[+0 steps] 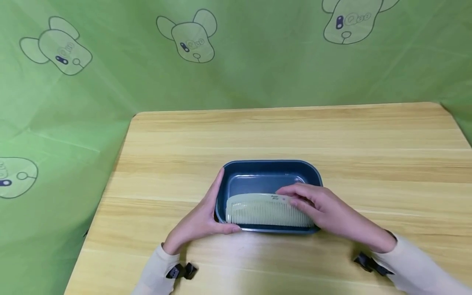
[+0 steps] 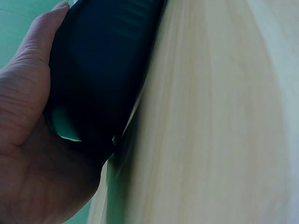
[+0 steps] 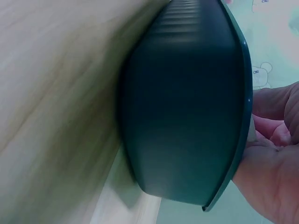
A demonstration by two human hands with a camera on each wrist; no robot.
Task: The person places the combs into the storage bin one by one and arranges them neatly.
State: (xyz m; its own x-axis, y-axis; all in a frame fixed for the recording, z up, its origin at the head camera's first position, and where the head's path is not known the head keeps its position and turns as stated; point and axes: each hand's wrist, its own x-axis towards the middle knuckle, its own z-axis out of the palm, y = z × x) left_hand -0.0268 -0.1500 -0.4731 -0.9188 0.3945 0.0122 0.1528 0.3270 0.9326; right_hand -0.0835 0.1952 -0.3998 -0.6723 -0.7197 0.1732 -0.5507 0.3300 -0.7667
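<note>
A dark blue rectangular basin with rounded corners sits on the table. My left hand grips its left end, thumb along the front rim and fingers along the left side. At the right end of a pale green comb, my right hand pinches it between thumb and fingers. The comb lies lengthwise within the basin's front half, teeth toward me. In the left wrist view, my palm and thumb are against the basin's outer wall. The right wrist view has the basin's side hiding most of the comb.
The wood-grain table reaches out on every side of the basin. Behind it and at the left hangs a green cloth printed with mouse-like heads. Small black devices are at both cuffs.
</note>
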